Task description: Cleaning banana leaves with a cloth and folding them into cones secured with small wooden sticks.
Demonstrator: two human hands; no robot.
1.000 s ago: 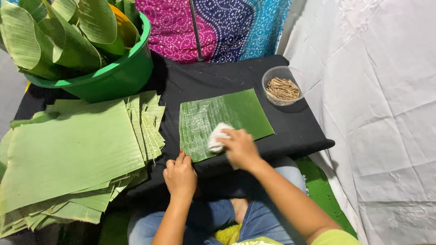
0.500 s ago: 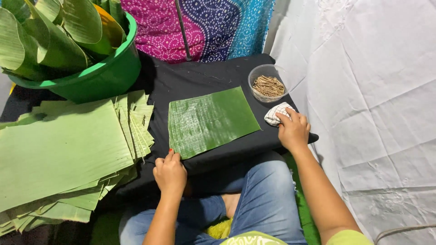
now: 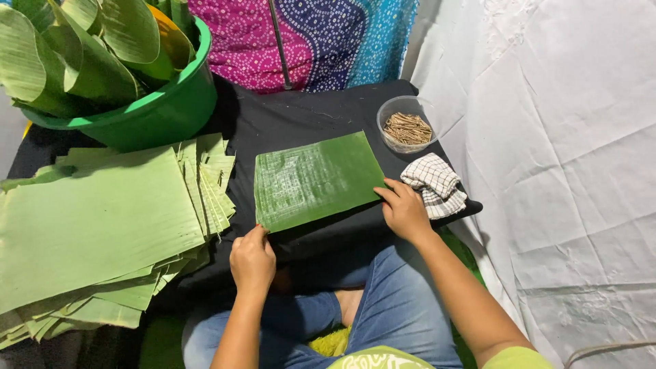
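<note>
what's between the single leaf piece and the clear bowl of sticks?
Head view: only bare black cloth separates the leaf piece from the clear bowl. The checked rag lies below the bowl, beside the right hand.

Head cam, looks steeply down, close over black table [image 3: 307,116], lap visible

The person wears blue jeans, a lime-green short-sleeved top, arms bare.
</note>
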